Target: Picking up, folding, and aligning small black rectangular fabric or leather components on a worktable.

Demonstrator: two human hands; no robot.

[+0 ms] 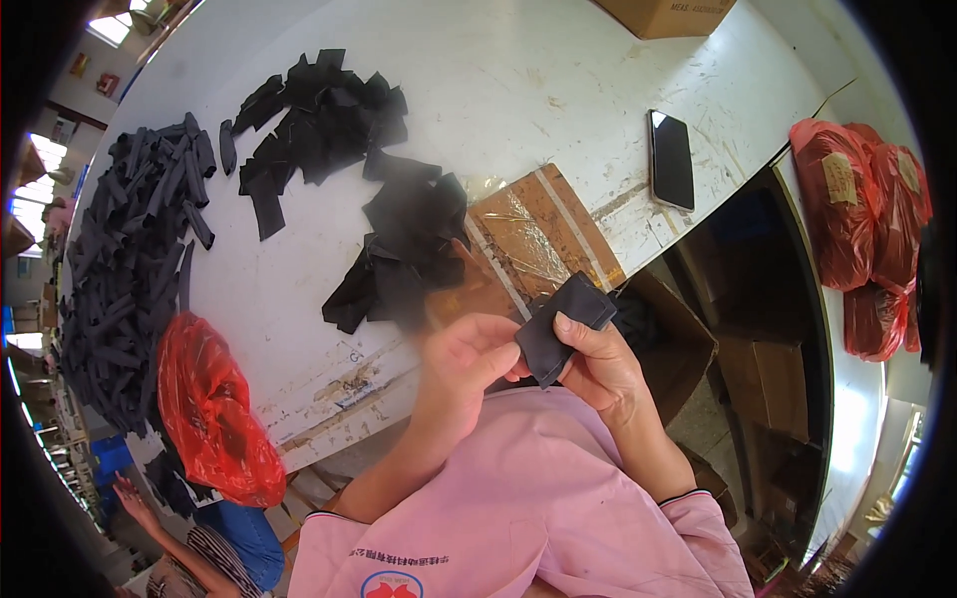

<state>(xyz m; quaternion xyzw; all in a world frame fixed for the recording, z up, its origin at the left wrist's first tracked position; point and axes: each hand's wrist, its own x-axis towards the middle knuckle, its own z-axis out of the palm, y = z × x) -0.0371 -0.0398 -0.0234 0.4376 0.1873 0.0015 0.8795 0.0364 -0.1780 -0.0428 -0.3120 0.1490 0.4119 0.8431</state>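
Close to my body, a folded black fabric piece (pixel 564 329) is tilted between my two hands. My right hand (pixel 606 371) is closed on its right side, the thumb lying across the top. At the piece's left edge, the thumb and fingers of my left hand (pixel 467 361) pinch it; some fingertips are hidden behind it. Beyond my left hand, loose flat black fabric pieces (pixel 414 214) lie overlapping, partly on a taped brown cardboard piece (pixel 548 224). Farther back is another heap of flat black pieces (pixel 334 115).
A big pile of dark rolled strips (pixel 135 269) covers the white table's (pixel 508 90) left side, beside a red plastic bag (pixel 214 414). A phone (pixel 671 161) lies right. Red bags (pixel 857 199) and open cartons (pixel 763 384) stand farther right. Another person's arm (pixel 174 538) shows lower left.
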